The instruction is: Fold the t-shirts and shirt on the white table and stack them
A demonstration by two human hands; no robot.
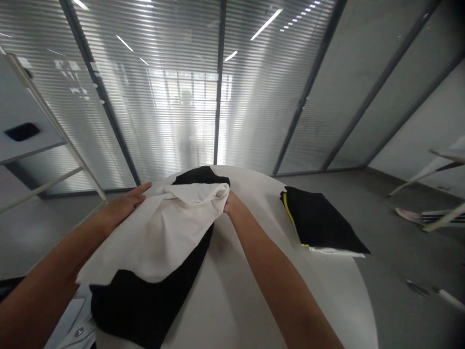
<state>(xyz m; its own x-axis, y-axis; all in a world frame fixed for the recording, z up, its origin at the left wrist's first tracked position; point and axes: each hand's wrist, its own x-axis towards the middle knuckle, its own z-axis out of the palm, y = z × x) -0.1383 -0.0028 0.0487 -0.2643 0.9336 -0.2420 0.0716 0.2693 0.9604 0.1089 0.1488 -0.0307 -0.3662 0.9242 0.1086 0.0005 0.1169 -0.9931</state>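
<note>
Left grip (123, 203): open, palm down, fingers extended and together, resting on the upper left of the white fabric garment (160, 232). No pinch seen.

Right grip (232, 203): back of hand and wrist visible, fingers out of sight behind the thick rolled fold of the white garment. The fold (214, 194) butts against the hand. Closed on the cloth or merely pushed against it: cannot tell from this view.

The white garment lies bunched between both hands, creased at the top, its lower part spread flat towards the wearer. Beneath it, a black fabric piece (141, 305) shows at the near edge, and more black (201, 175) appears beyond the fold; whether these are one piece is unclear.

All of this sits on a round white surface (254, 300). To the right of the right grip, well clear of it, lies a folded black garment with yellow trim (319, 218), a thin white cloth edge (336, 250) showing under its near side.

Lower left, a pale cloth with a round metal snap (79, 331) sits by the left forearm. Beyond: grey floor (399, 218), a pale shoe (409, 215) at right, a white panel on a stand (22, 131) at left, and glass partitions with slatted blinds (174, 97) behind.
</note>
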